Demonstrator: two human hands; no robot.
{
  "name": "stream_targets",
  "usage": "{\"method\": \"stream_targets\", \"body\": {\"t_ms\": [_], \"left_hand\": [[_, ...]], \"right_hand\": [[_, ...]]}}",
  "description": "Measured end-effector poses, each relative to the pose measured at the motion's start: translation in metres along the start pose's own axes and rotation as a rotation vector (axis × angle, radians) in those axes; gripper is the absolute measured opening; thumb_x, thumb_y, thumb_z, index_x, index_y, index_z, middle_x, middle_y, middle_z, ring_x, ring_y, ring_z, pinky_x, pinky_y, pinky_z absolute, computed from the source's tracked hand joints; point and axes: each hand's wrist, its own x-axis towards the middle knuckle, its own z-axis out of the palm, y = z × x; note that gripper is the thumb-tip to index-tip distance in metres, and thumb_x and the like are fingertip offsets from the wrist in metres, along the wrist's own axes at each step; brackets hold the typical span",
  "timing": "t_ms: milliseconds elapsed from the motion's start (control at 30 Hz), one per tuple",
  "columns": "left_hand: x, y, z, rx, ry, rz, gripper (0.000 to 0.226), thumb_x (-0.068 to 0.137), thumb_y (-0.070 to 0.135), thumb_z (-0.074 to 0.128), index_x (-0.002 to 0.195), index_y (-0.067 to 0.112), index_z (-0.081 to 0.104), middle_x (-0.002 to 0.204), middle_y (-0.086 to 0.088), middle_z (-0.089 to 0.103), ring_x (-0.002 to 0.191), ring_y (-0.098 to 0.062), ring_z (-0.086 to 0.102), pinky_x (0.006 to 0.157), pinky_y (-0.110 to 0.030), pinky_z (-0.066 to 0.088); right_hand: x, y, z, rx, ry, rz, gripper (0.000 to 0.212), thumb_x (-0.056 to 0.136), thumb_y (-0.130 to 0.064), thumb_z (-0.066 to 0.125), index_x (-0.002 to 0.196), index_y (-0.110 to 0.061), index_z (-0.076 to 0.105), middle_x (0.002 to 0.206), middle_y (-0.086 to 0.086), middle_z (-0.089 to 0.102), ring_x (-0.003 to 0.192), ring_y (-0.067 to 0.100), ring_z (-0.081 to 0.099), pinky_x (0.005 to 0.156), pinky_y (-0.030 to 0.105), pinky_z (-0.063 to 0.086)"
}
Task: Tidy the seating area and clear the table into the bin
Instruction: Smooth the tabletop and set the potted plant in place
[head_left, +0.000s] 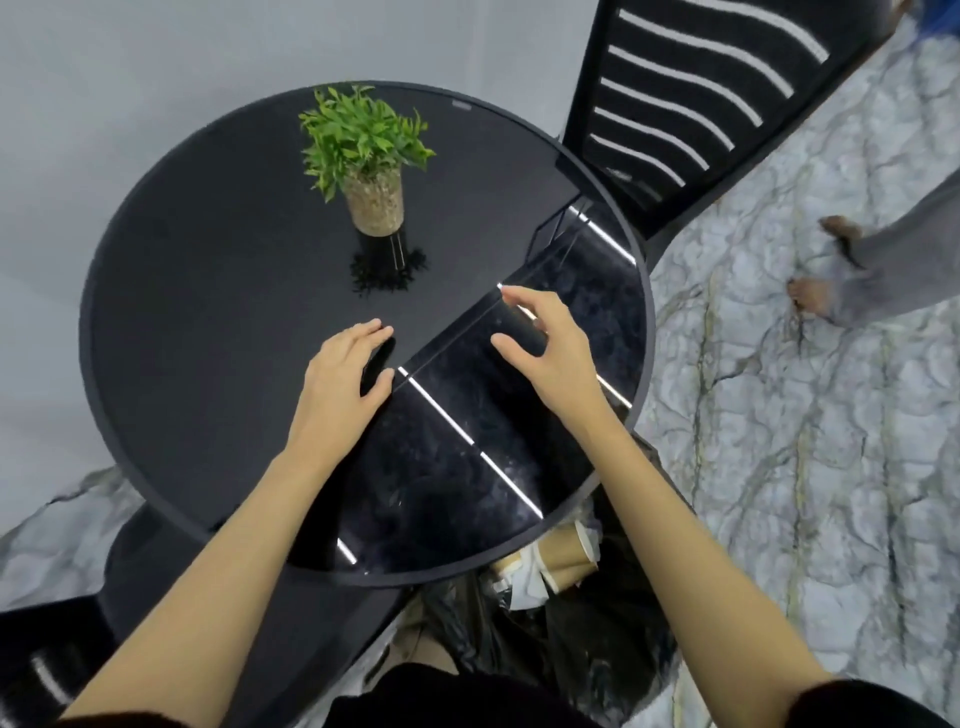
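Note:
A round black glossy table fills the middle of the view. A small green plant in a speckled pot stands on its far half. My left hand hovers just above the tabletop near the centre, fingers apart, holding nothing. My right hand hovers to its right, thumb and fingers spread, also holding nothing. Below the table's near right edge sits a bin lined with a black bag. Inside it lie brown paper cups and crumpled white paper.
A black slatted chair stands against the table's far right side. Another dark seat shows at the bottom left. A person's bare feet and grey trouser leg are on the marbled floor at the right.

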Motion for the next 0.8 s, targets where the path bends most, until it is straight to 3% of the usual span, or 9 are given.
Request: {"method": "stream_targets", "body": {"t_ms": [133,267,433,600,700,800], "left_hand": [[0.008,-0.009,-0.002,0.009,-0.003,0.042,0.043,0.090,0.018,0.055,0.132,0.017,0.049,0.142,0.000,0.046,0.133,-0.018,0.037,0.112,-0.037,0.028],[0.009,-0.016,0.000,0.031,0.004,0.066,0.041,0.090,0.019,0.056,0.130,0.016,0.051,0.141,0.001,0.047,0.134,-0.015,0.036,0.110,-0.028,0.022],[0.011,-0.019,0.002,0.008,0.032,0.088,0.040,0.088,0.019,0.056,0.128,0.014,0.053,0.138,-0.001,0.051,0.130,-0.006,0.030,0.110,-0.028,0.023],[0.010,-0.021,0.004,0.025,0.046,0.088,0.044,0.087,0.031,0.042,0.127,0.016,0.053,0.137,0.001,0.053,0.129,-0.006,0.033,0.110,-0.028,0.026],[0.011,-0.021,0.004,0.024,0.053,0.083,0.045,0.087,0.033,0.042,0.127,0.017,0.054,0.136,0.002,0.053,0.129,-0.005,0.034,0.111,-0.026,0.025],[0.011,-0.022,0.005,0.032,0.053,0.088,0.045,0.087,0.033,0.041,0.127,0.017,0.053,0.136,0.002,0.053,0.129,-0.005,0.033,0.111,-0.027,0.025]], "right_hand": [[0.053,-0.012,0.025,-0.003,-0.044,-0.023,0.053,0.085,-0.017,0.065,0.133,-0.019,0.044,0.134,-0.001,0.050,0.128,0.011,0.044,0.109,0.027,0.033],[0.109,-0.021,0.051,-0.029,-0.089,-0.001,0.065,0.084,-0.018,0.066,0.141,-0.014,0.033,0.144,0.003,0.040,0.133,0.011,0.037,0.103,0.019,0.029],[0.160,-0.028,0.077,-0.020,-0.121,0.027,0.075,0.081,-0.019,0.070,0.141,-0.011,0.027,0.147,0.007,0.036,0.136,0.018,0.035,0.104,0.022,0.027],[0.178,-0.040,0.092,0.042,-0.123,0.107,0.066,0.078,-0.019,0.074,0.132,-0.007,0.038,0.136,0.009,0.048,0.124,0.022,0.046,0.092,0.020,0.034],[0.176,-0.045,0.093,0.053,-0.089,0.116,0.060,0.077,-0.016,0.074,0.127,-0.005,0.044,0.123,0.005,0.055,0.105,0.014,0.050,0.077,0.009,0.033],[0.166,-0.048,0.089,0.068,-0.035,0.098,0.056,0.075,-0.015,0.076,0.123,-0.005,0.048,0.115,0.003,0.057,0.100,0.010,0.048,0.069,0.005,0.037]]}}
